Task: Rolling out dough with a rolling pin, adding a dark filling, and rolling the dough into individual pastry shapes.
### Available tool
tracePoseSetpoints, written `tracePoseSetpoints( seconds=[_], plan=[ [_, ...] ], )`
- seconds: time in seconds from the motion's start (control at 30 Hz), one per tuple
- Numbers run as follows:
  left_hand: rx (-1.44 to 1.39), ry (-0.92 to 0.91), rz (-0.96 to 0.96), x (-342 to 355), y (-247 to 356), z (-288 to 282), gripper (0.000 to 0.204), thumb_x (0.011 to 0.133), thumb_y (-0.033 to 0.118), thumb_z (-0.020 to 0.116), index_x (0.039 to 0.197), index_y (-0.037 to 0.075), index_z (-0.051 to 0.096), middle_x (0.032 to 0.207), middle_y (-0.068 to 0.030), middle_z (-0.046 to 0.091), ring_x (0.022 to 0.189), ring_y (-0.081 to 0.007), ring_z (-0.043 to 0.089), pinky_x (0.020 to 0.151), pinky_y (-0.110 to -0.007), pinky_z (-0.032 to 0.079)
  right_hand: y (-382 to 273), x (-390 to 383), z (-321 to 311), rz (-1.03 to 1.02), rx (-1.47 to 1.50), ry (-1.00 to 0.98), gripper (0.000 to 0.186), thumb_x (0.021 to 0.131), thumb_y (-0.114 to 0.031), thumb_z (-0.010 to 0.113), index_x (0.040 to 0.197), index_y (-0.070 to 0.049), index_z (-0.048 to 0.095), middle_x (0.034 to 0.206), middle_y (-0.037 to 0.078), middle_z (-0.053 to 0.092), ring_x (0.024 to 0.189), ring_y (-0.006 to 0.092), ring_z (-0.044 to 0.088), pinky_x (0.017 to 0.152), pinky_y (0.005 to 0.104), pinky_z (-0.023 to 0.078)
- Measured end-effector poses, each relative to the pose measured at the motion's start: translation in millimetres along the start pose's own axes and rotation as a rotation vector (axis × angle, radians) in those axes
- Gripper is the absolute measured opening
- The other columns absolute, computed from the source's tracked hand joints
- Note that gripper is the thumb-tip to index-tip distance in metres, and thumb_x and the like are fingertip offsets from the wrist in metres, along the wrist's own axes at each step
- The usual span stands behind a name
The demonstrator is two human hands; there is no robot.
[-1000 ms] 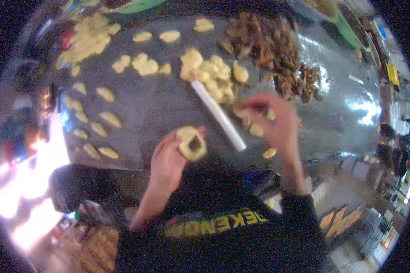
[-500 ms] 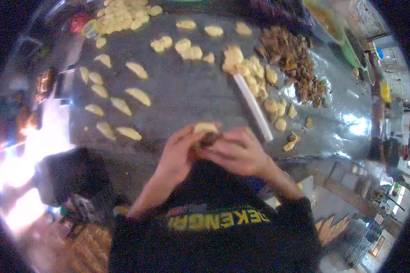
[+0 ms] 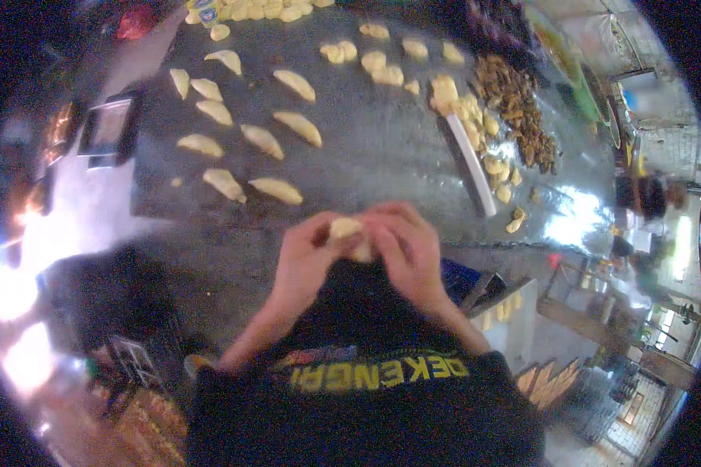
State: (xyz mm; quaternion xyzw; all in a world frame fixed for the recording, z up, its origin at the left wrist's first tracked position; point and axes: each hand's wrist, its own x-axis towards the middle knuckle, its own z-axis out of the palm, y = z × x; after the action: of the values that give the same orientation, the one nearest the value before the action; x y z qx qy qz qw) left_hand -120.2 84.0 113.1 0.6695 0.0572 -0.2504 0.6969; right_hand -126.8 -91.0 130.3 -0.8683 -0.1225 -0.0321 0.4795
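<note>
Close to my body, by the near edge of the dark worktop point(image 3: 366, 171), both hands work one piece of pale dough point(image 3: 346, 228). My left hand point(image 3: 308, 253) is closed round its left side, with the thumb across it. The fingers of my right hand point(image 3: 409, 247) pinch the dough's right side, and they hide much of it. No filling shows at its surface now. Left of my hands lie several shaped, elongated dough pieces point(image 3: 297, 128) with tapered ends. To the right, a straight white bar point(image 3: 472, 165) rests beside a cluster of dough lumps point(image 3: 469, 113).
A heap of brown chunks point(image 3: 516, 109) lies at the far right of the worktop. Small dough lumps point(image 3: 383, 68) sit along the back, and more dough balls point(image 3: 257, 9) crowd the far left. A tray with elongated pieces point(image 3: 502, 315) is below the right edge.
The dough has been folded over the brown filling that showed in my hands before. My right hand has turned more upright. The view has shifted, so the worktop appears higher and further right.
</note>
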Motion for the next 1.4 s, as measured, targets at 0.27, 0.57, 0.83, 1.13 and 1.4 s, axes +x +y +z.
tracePoseSetpoints(
  seconds=[0.27, 0.57, 0.83, 1.13, 1.4],
  plan=[
    [-0.49, -0.059, -0.038, -2, -21, -15, 0.02, 0.085, 0.012, 0.068, 0.101, 0.0, 0.067, 0.093, -0.0038, 0.069, 0.086, -0.0104, 0.061, 0.079, -0.027, 0.049, -20, -16, 17, 0.027, -0.148, 0.13, 0.019, 0.08, -0.001, 0.068, 0.099, -0.003, 0.068, 0.088, 0.012, 0.063, 0.079, 0.0281, 0.062, 0.072, 0.0318, 0.05],
    [0.151, -0.053, 0.002, 18, 0, 2, 0.027, 0.085, 0.01, 0.067, 0.109, -0.002, 0.064, 0.101, -0.0062, 0.068, 0.088, -0.0128, 0.062, 0.081, -0.027, 0.049, 1, -16, -4, 0.194, 0.086, 0.12, 0.011, 0.085, -0.003, 0.066, 0.095, 0.0, 0.067, 0.086, 0.008, 0.062, 0.084, 0.0157, 0.06, 0.075, 0.0277, 0.048],
    [-0.082, -0.161, -0.132, 57, -29, 25, 0.03, 0.086, 0.007, 0.065, 0.114, 0.0, 0.065, 0.092, -0.007, 0.071, 0.086, -0.0147, 0.067, 0.082, -0.029, 0.053, 55, -17, -50, 0.233, -0.028, 0.064, 0.017, 0.088, -0.008, 0.067, 0.103, 0.0, 0.068, 0.092, 0.006, 0.065, 0.078, 0.0137, 0.061, 0.071, 0.0252, 0.05],
    [0.856, 0.28, 0.515, 104, -64, 62, 0.017, 0.083, 0.008, 0.066, 0.099, 0.006, 0.066, 0.091, -0.0064, 0.069, 0.085, -0.025, 0.066, 0.074, -0.033, 0.054, 151, -35, -34, 0.454, -0.053, 0.319, 0.011, 0.086, -0.01, 0.07, 0.094, -0.003, 0.066, 0.084, 0.009, 0.067, 0.071, 0.0159, 0.063, 0.064, 0.029, 0.051],
    [1.141, 0.299, 0.806, 108, -86, 62, 0.021, 0.081, 0.012, 0.065, 0.101, 0.01, 0.066, 0.099, -0.0054, 0.06, 0.087, -0.0278, 0.058, 0.076, -0.038, 0.051, 154, -48, -45, 0.082, -0.517, 0.201, 0.022, 0.079, -0.006, 0.067, 0.101, -0.006, 0.067, 0.106, 0.011, 0.062, 0.098, 0.0325, 0.058, 0.084, 0.0392, 0.05]
  ],
)
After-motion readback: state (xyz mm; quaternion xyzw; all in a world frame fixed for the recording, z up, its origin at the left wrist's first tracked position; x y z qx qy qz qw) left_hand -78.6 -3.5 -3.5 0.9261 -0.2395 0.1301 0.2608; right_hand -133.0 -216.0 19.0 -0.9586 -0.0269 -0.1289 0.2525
